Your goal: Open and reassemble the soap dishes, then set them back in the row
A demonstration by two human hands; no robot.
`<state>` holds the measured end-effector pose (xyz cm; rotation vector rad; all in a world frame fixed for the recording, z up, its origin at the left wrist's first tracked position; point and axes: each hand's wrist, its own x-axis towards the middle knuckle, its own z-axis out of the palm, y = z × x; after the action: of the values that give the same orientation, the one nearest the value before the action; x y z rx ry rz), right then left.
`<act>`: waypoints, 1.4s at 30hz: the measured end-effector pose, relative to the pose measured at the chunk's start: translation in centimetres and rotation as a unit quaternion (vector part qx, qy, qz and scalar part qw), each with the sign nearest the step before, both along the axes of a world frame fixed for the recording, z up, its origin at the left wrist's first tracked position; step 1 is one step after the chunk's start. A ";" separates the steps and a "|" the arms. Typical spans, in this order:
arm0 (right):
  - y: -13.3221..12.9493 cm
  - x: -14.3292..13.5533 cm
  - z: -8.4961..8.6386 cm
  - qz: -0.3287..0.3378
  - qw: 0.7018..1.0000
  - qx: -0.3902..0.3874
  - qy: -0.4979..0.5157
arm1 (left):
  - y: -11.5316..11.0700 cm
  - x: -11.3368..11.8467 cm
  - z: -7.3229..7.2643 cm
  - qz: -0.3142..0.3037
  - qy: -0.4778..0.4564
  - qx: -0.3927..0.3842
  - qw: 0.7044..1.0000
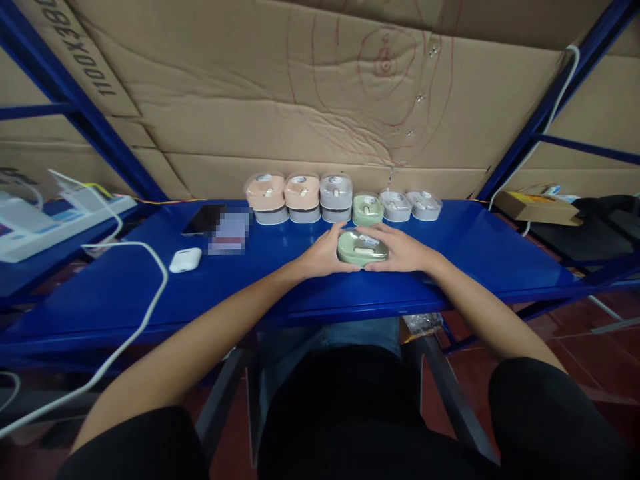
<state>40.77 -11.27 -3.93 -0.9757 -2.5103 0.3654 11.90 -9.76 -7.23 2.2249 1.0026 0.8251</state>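
Between my two hands is a green oval box [363, 248] with a shiny clear lid, near the front edge of the blue table. My left hand [327, 253] wraps round its left side, and my right hand [400, 250] grips its right side. Just behind them stands another green box [368, 209]. To its left are stacks with orange boxes [265, 192] and a grey box [337, 191] on top; to its right sit two single grey boxes [397, 206].
On the blue table [270, 293] at the left lie a white earphone case [185, 260], a dark phone [205, 219] and a blurred card. A white cable [160, 280] crosses the left side. An open carton [537, 208] lies at the right. Cardboard stands behind.
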 end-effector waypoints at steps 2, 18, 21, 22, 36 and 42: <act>0.6 0.4 -0.2 0.014 1.000 -0.003 0.009 | 0.1 -0.2 0.1 -0.002 0.000 0.001 1.000; 12.4 10.9 3.8 -0.541 0.815 0.156 0.141 | 1.3 -0.8 0.3 0.108 -0.044 0.170 0.979; 13.2 11.1 2.7 -0.584 0.794 0.116 0.120 | 1.2 -0.7 0.2 0.100 -0.029 0.164 0.981; 13.2 11.0 2.4 -0.585 0.794 0.119 0.113 | 1.2 -0.8 0.2 0.098 -0.024 0.162 0.982; 13.1 9.1 1.5 -0.623 0.773 0.099 0.061 | 1.1 -1.2 0.5 0.083 0.033 0.115 0.989; 11.5 7.8 2.5 -0.556 0.801 0.221 0.024 | 1.2 -1.3 0.4 0.083 0.037 0.112 0.989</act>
<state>48.52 0.19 -1.38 -1.9085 -1.4365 -0.5291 10.58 -8.59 -6.82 2.4004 1.1950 0.9769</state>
